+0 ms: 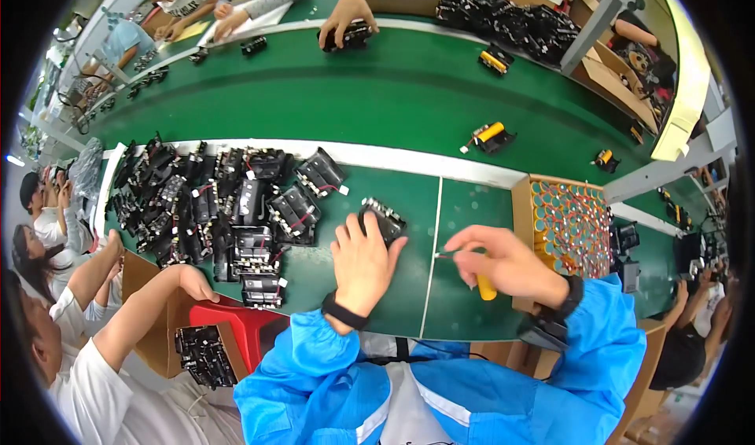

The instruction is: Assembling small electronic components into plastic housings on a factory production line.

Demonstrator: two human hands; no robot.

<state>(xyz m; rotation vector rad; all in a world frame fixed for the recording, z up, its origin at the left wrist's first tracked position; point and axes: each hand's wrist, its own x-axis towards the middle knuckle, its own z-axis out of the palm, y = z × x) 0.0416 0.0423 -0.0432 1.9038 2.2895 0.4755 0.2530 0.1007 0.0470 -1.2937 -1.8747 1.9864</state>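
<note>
My left hand (358, 264) lies over a black plastic battery holder (385, 219) on the green workbench, fingers and thumb around its near side. The holder's far edge, with small pale and metal parts, shows past my fingertips. To its right, my right hand (503, 264) is closed on a yellow cylindrical battery cell (486, 288) that sticks out below the fingers. A thin, pale piece (446, 254) projects from its fingertips toward the holder; its kind is unclear. My two hands are apart.
Many black battery holders (252, 197) are heaped at left. An open cardboard box (521, 217) of upright cells stands at right. Beyond a white rail (409, 156), a green belt (314, 91) carries holders with yellow cells. A co-worker's hand (351, 16) grips one there; another person sits at left.
</note>
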